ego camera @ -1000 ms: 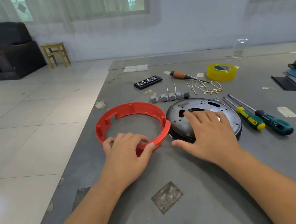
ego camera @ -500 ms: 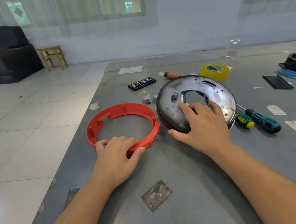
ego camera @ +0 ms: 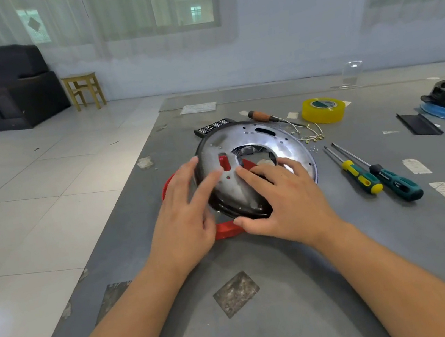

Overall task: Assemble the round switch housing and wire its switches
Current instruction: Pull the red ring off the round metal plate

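Since half a second ago you have swung the round metal plate [ego camera: 256,169] leftward off the tabletop [ego camera: 291,288] and over the red ring [ego camera: 226,229], which a moment earlier lay bare beside it under your left hand. Now the plate sits tilted on top of the ring, its far edge raised, and red shows through the plate's slot and its central opening, with a short arc of ring peeking out at the near edge and another at the left. Your right hand [ego camera: 284,202] has its grip on the plate: fingers spread over the shiny top face, thumb hooked under the dark near rim. Your left hand [ego camera: 185,214] has let go of the ring; its grip is released, with straight fingers laid against the plate's left side. Two green-handled screwdrivers [ego camera: 381,176] lie well to the right of the plate. A yellow tape roll [ego camera: 323,110] and a wooden-handled tool [ego camera: 261,116] sit beyond it, with small pale wires [ego camera: 311,134] between them and the plate.
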